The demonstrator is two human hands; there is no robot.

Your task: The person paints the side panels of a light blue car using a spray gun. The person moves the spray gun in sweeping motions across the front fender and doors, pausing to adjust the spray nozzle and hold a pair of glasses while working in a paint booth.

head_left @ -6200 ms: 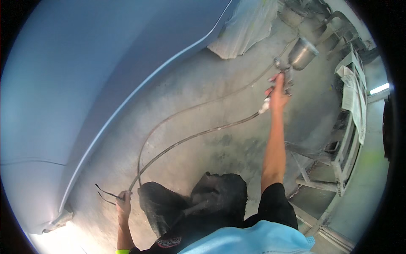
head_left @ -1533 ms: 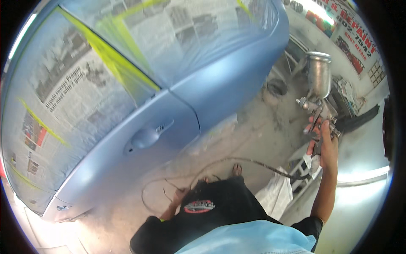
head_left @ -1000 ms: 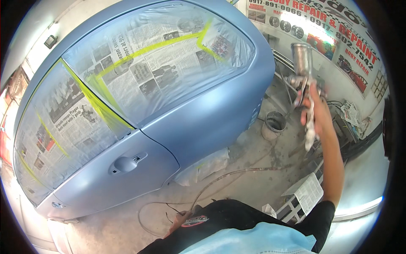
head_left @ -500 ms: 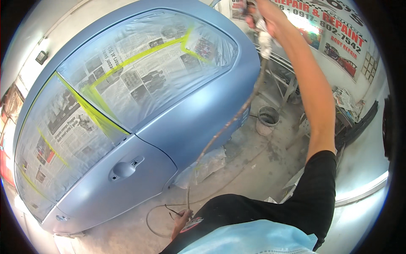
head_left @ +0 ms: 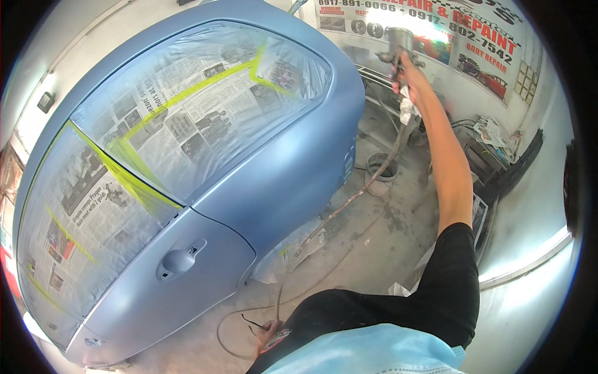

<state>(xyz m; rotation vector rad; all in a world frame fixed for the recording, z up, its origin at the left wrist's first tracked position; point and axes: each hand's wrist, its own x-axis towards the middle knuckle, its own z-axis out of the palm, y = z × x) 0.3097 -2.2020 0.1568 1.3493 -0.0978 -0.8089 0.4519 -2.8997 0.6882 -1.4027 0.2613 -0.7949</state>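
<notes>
My right hand (head_left: 411, 80), raised at the upper right, is closed round the grip of a paint spray gun (head_left: 400, 43) with a metal cup on top. An air hose (head_left: 333, 215) hangs from the gun's base and runs down to my left hand (head_left: 269, 333). That hand is low beside my black shirt, closed on the hose and on a thin dark thing that looks like a pair of eyeglasses. Left of the gun, apart from it, stands a blue car body (head_left: 280, 168). Masking paper (head_left: 212, 106) of newsprint and yellow-green tape (head_left: 187, 87) cover its windows.
A dirty bucket (head_left: 381, 171) stands on the floor behind the car. Hose loops (head_left: 219, 327) lie on the floor near my left hand. To the right are a cluttered stand (head_left: 492, 149) and a long dark panel (head_left: 526, 159). A printed banner (head_left: 461, 37) hangs on the far wall.
The spray gun and my right hand have come down and slightly right, so the gun's cup now shows. The view has shifted slightly, and the hose hangs lower. My left hand keeps its hold.
</notes>
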